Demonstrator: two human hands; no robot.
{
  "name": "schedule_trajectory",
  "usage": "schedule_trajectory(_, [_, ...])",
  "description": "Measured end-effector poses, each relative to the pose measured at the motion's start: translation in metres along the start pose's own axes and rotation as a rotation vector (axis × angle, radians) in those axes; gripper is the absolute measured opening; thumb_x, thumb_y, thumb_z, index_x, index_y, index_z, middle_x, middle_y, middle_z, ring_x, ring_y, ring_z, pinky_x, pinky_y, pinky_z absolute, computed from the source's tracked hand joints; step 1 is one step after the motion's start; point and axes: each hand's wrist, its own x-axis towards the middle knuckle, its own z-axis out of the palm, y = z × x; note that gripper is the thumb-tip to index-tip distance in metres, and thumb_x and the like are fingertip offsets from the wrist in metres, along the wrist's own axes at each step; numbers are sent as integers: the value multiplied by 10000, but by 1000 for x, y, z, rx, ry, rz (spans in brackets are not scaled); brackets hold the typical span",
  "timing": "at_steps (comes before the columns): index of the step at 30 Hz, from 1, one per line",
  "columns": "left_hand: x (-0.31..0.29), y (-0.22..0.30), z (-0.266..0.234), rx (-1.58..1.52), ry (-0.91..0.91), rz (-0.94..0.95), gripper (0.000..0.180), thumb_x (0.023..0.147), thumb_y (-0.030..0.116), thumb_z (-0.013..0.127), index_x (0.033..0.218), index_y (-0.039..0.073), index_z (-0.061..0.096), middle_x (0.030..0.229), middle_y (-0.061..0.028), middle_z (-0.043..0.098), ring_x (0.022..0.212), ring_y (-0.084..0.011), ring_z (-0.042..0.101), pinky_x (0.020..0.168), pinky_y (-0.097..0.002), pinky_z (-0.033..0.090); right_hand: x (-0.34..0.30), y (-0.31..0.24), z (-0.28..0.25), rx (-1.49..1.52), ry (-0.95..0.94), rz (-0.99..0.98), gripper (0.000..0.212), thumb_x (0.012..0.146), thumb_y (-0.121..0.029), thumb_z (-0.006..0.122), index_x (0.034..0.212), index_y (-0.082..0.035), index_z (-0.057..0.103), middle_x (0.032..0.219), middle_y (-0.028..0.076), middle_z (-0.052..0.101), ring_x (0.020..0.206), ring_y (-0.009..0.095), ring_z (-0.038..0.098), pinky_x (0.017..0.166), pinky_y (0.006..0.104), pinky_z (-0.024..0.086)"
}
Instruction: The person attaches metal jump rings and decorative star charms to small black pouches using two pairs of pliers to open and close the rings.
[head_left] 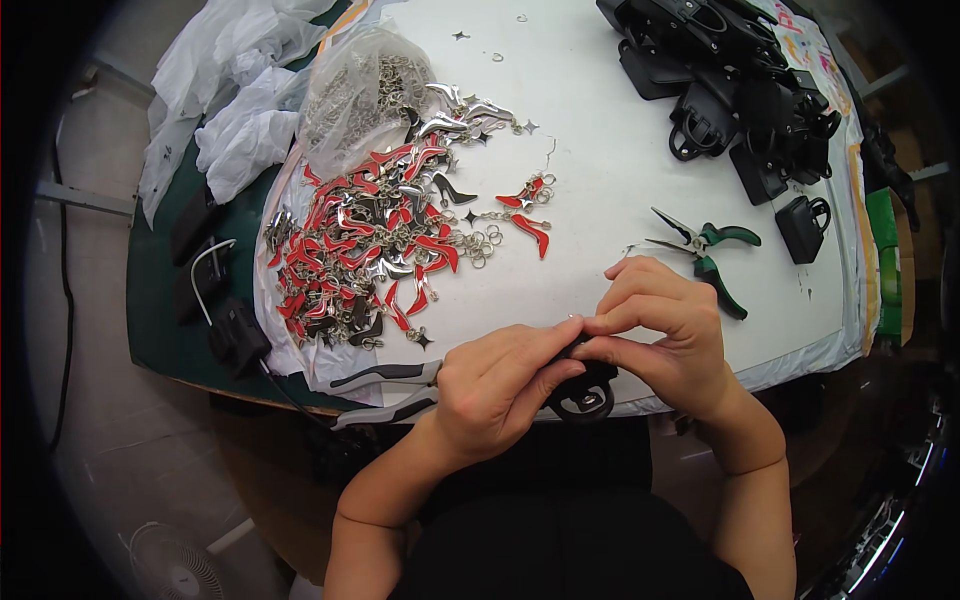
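Observation:
Near the front edge of the table, my left hand (495,385) is closed around a miniature black handbag (583,398) with a looped handle. Thumb and forefinger of my right hand (665,325) pinch at the bag's upper edge, close to my left fingertips. A tiny shiny spot shows there, too small to name. Grey-handled pliers (385,375) lie beside my left hand, which covers their jaws. Green-handled needle-nose pliers (705,245) rest with spread jaws beyond my right hand. Left of my hands is a heap of red, black and silver high-heel shoe charms (350,240) with metal rings.
A clear plastic bag (365,95) full of metal chain parts stands behind the charms. Several black mini handbags (720,85) are piled at the far right; one single bag (803,228) sits nearer. Crumpled white plastic (235,60) covers the far left. A black adapter (238,332) lies at the left edge.

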Motion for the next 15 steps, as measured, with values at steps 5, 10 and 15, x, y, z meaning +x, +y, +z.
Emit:
schedule_trajectory(5, [2,0,0,-5,-22,29,384,800,2,770,1157,-75,652,823,-156,693,679,-272,681,603,-337,543,3,0,-3,25,-35,23,207,679,-82,865,721,-29,669,705,46,644,685,212,593,759,342,511])
schedule_trajectory(10, [3,2,-5,-11,-71,35,389,800,18,774,1156,-77,650,874,-166,706,712,-285,693,627,-347,554,6,2,-8,128,-101,145,207,690,-87,863,722,-25,668,685,56,649,658,167,597,724,295,496])
schedule_trajectory(15, [6,-1,-6,-58,-80,85,406,776,65,806,1138,-66,675,833,-155,707,689,-230,683,623,-301,531,11,8,-10,314,-222,306,208,706,-94,863,731,-21,670,685,41,663,646,120,600,694,256,475])
